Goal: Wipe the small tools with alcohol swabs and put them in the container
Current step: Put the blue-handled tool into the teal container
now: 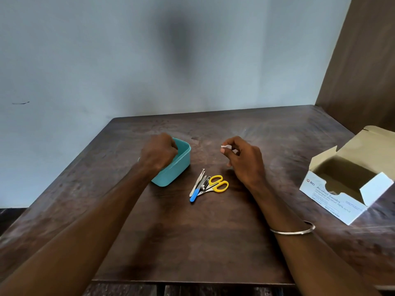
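Observation:
A teal plastic container (178, 165) stands open on the dark wooden table (203, 242). My left hand (158, 152) hovers over its near rim with fingers curled; whether it holds something is hidden. My right hand (241, 159) is raised to the right of the container and pinches a small white alcohol swab (225, 146) between thumb and fingertips. Between the hands lies a small pile of tools: yellow-handled scissors (217, 184), a nail clipper (204, 184), metal tweezers (197, 182) and a blue-handled tool (195, 195).
An open white box of alcohol swabs (333, 193) lies at the right edge of the table. A grey wall rises behind the table and a brown panel (363, 60) stands at the right. A thin metal bangle (292, 230) circles my right wrist.

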